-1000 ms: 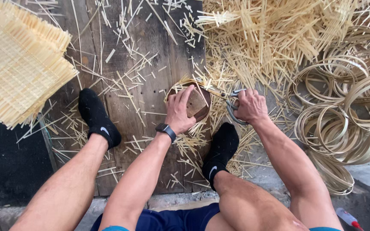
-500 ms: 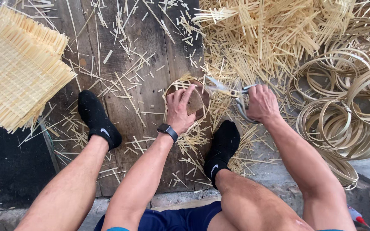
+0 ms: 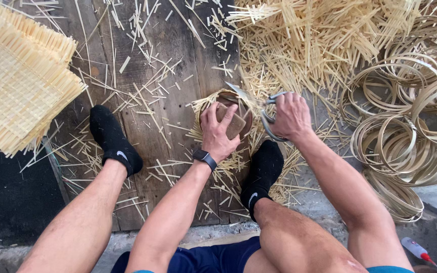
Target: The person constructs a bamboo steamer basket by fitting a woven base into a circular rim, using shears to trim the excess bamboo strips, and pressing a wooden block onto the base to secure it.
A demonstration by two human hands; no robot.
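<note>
my left hand (image 3: 220, 135): fingers curled and clamped on a brown block (image 3: 232, 123), pressing it onto a small round woven piece (image 3: 227, 108) on the plank floor (image 3: 173, 76). my right hand (image 3: 290, 115): fingers closed through the handles of scissors (image 3: 261, 105), blades parted at the piece's frayed rim. around: loose bamboo strips (image 3: 304, 35), coiled hoops (image 3: 405, 146), stacked woven mats (image 3: 16, 81), my black socks (image 3: 112, 139).

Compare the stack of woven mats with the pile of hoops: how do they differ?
The woven mats are flat, square lattices stacked at the far left; the hoops are round, open rings heaped loosely at the right. The mats look pale yellow, the hoops slightly browner. Both seem made of thin bamboo-like strips.
</note>
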